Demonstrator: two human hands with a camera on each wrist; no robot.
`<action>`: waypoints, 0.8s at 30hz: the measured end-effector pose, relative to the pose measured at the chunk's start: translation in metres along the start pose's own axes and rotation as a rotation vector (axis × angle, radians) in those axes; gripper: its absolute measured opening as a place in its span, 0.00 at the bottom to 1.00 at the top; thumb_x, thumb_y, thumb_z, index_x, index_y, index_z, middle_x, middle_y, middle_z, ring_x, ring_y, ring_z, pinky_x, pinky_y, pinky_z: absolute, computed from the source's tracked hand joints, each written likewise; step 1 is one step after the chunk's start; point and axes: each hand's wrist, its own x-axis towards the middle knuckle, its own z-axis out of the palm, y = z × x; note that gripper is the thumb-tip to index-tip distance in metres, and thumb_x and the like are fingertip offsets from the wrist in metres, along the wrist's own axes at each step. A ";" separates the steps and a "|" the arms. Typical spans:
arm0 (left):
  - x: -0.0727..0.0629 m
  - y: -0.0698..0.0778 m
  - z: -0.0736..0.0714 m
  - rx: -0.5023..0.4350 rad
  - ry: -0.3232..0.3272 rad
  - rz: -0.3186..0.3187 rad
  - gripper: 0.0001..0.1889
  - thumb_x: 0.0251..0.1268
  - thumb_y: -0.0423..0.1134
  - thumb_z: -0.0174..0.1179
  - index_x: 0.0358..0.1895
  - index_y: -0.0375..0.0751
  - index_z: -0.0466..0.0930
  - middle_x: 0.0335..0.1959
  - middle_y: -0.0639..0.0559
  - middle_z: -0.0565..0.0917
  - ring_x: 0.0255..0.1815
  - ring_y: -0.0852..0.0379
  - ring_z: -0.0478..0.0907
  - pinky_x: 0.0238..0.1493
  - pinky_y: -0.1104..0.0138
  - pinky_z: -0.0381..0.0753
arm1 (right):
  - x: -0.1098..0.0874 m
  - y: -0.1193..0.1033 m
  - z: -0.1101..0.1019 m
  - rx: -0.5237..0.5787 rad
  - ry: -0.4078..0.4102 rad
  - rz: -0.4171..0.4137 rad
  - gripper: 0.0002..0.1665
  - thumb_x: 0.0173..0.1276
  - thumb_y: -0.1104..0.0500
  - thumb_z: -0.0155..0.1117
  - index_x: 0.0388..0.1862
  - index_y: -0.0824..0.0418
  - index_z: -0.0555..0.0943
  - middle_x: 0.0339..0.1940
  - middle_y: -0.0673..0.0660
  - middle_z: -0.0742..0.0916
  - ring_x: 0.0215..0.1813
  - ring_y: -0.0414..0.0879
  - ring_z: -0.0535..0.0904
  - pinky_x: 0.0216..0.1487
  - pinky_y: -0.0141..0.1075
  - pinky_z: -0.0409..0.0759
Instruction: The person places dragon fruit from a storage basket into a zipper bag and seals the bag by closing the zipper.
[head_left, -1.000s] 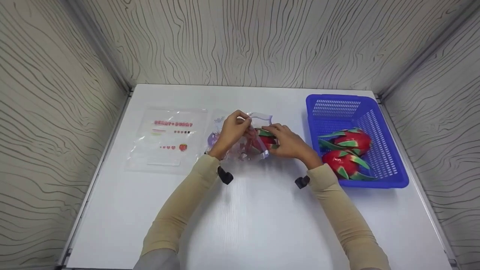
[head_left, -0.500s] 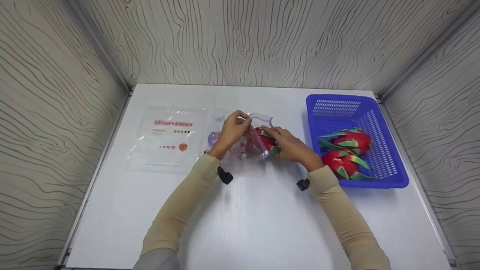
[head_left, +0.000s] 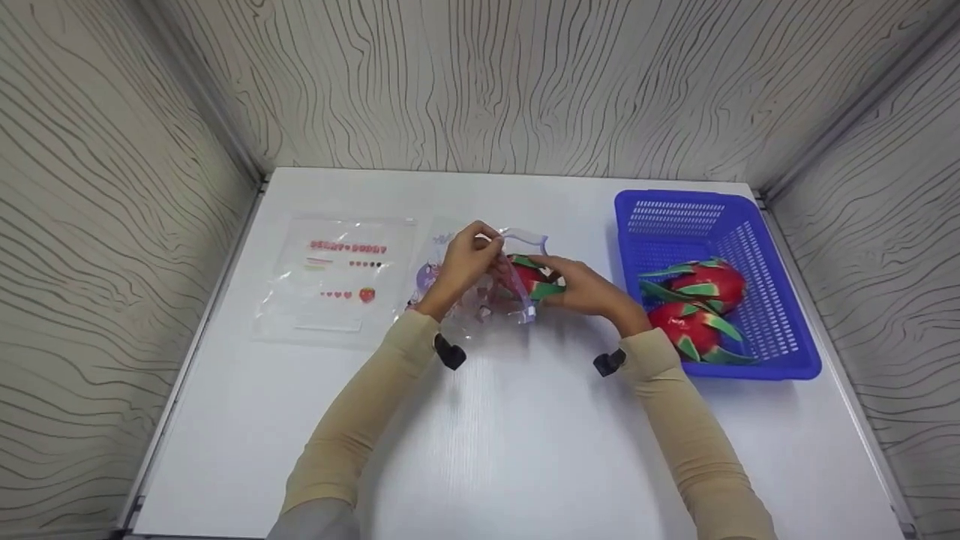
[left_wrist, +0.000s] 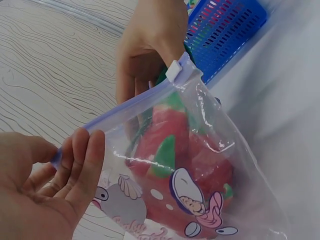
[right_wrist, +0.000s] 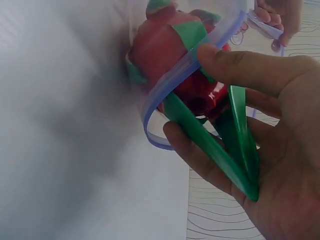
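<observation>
In the head view my left hand (head_left: 465, 262) pinches the rim of a clear zip bag (left_wrist: 240, 145) with a lilac closure and cartoon print. The bag's mouth stands open to the right, its white slider (left_wrist: 174, 71) at the near corner. A red dragon fruit (head_left: 529, 279) lies with its body inside the bag and its long green leaves (right_wrist: 212, 145) sticking out of the mouth. My right hand (head_left: 589, 289) holds the fruit at this leafy end, fingers curled under the leaves. In the right wrist view the right thumb overlaps the lilac rim.
A blue plastic basket (head_left: 801, 322) stands at the right with two more dragon fruits (head_left: 694, 330) in it. Flat on the white table (head_left: 480, 450) at the left lies another clear zip bag (head_left: 337, 270) with red print. Patterned walls rise behind and at both sides.
My right hand has moved from fingers spread over the fruit to a place behind its leafy end. More green leaf shows at the bag mouth. The left hand has kept its place on the rim.
</observation>
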 end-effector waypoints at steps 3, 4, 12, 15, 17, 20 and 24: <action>0.000 0.000 0.000 0.012 -0.003 0.003 0.04 0.81 0.31 0.56 0.48 0.32 0.77 0.28 0.42 0.88 0.23 0.59 0.86 0.30 0.66 0.90 | 0.000 0.000 -0.001 0.021 -0.007 0.004 0.47 0.67 0.65 0.75 0.83 0.59 0.67 0.71 0.67 0.82 0.66 0.64 0.80 0.68 0.59 0.83; 0.000 0.000 0.000 0.015 -0.002 0.003 0.04 0.81 0.31 0.56 0.48 0.32 0.77 0.28 0.42 0.89 0.23 0.59 0.86 0.30 0.66 0.91 | 0.000 0.000 -0.001 0.027 -0.009 0.007 0.47 0.67 0.65 0.74 0.83 0.59 0.67 0.72 0.67 0.82 0.66 0.64 0.80 0.68 0.59 0.83; 0.000 0.001 -0.001 0.019 -0.005 -0.009 0.04 0.81 0.32 0.57 0.48 0.33 0.77 0.27 0.46 0.87 0.24 0.57 0.86 0.32 0.64 0.91 | 0.002 0.001 -0.002 0.077 0.013 0.020 0.45 0.68 0.62 0.73 0.82 0.61 0.68 0.72 0.67 0.81 0.66 0.63 0.81 0.69 0.59 0.81; -0.001 0.001 0.000 0.038 -0.010 -0.006 0.04 0.81 0.32 0.57 0.48 0.34 0.77 0.27 0.48 0.86 0.25 0.57 0.86 0.33 0.64 0.91 | 0.004 0.000 -0.001 0.100 0.031 0.005 0.44 0.69 0.61 0.73 0.81 0.62 0.69 0.72 0.67 0.81 0.66 0.64 0.81 0.69 0.60 0.81; -0.001 0.001 0.000 0.049 -0.016 0.000 0.04 0.81 0.33 0.57 0.49 0.35 0.78 0.28 0.48 0.86 0.26 0.57 0.86 0.34 0.63 0.92 | 0.006 -0.001 0.000 0.110 0.037 -0.005 0.43 0.69 0.61 0.73 0.81 0.63 0.69 0.72 0.67 0.82 0.65 0.64 0.82 0.69 0.60 0.81; -0.002 0.001 -0.001 0.063 -0.020 0.013 0.05 0.82 0.34 0.57 0.50 0.36 0.78 0.30 0.47 0.86 0.27 0.56 0.87 0.36 0.61 0.93 | 0.009 -0.003 0.004 0.123 0.047 -0.019 0.43 0.68 0.62 0.74 0.81 0.63 0.69 0.72 0.67 0.82 0.66 0.65 0.82 0.70 0.60 0.80; -0.002 0.000 -0.001 0.056 -0.022 0.029 0.05 0.82 0.33 0.57 0.50 0.35 0.77 0.31 0.42 0.88 0.27 0.55 0.88 0.37 0.60 0.93 | 0.013 -0.006 0.010 0.134 0.058 -0.035 0.42 0.70 0.63 0.73 0.80 0.63 0.69 0.72 0.68 0.82 0.67 0.65 0.82 0.71 0.58 0.80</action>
